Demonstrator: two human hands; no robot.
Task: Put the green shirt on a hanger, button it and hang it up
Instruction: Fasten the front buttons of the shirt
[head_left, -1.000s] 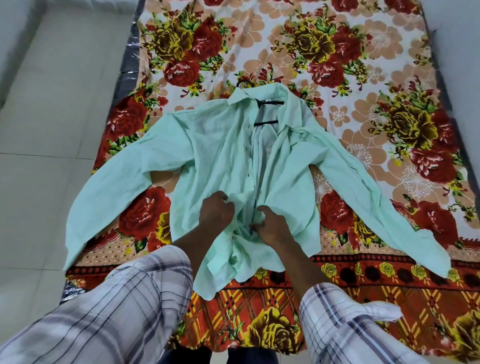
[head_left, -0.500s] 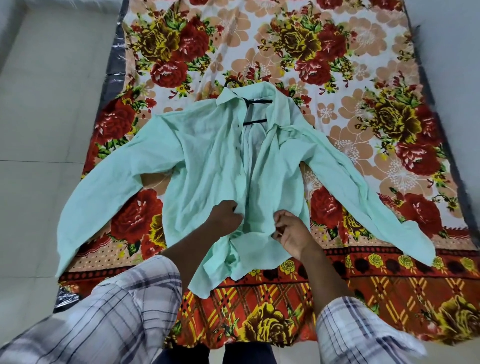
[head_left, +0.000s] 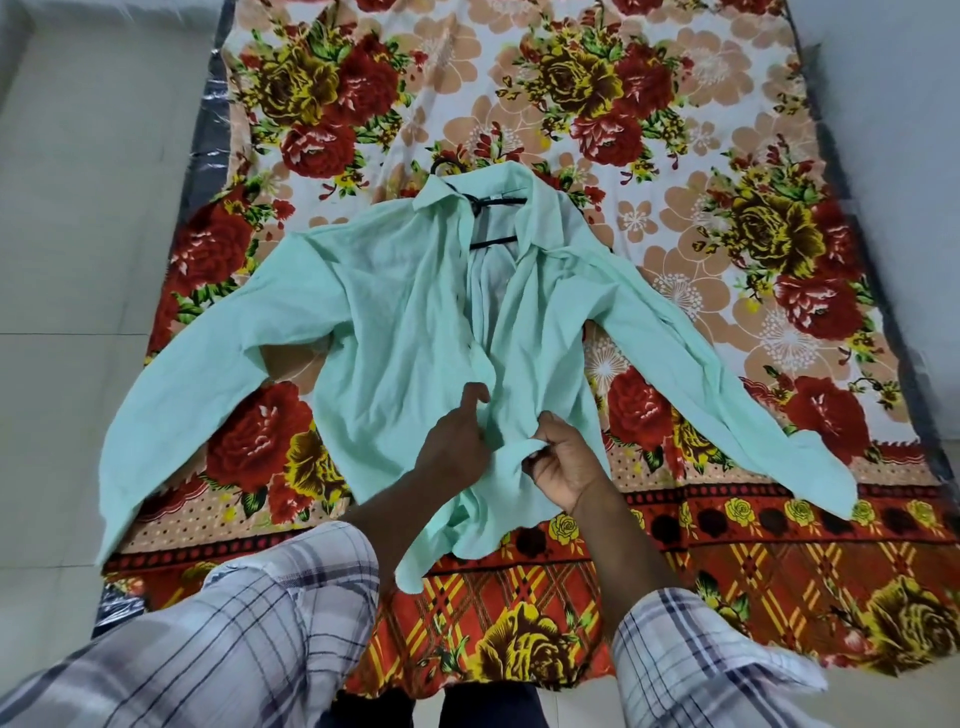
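Note:
The pale green shirt (head_left: 405, 332) lies front up on the floral sheet, sleeves spread to both sides. A black hanger (head_left: 488, 205) sits inside its open collar, with the hook poking out past the collar. The front is open near the collar and bunched near the hem. My left hand (head_left: 457, 441) holds the left front edge low on the shirt, index finger raised along the cloth. My right hand (head_left: 563, 462) pinches a fold of the right front edge beside it.
A floral bedsheet (head_left: 727, 156) covers a mattress on the floor, its dark plastic-wrapped edge (head_left: 213, 156) showing on the left. Pale floor tiles (head_left: 78, 260) lie to the left and a wall to the right. My plaid sleeves fill the bottom of the view.
Both hands have shifted slightly up the shirt front. My right hand has gathered a fold of the right edge and my left index finger has lifted. The view has tilted forward a little.

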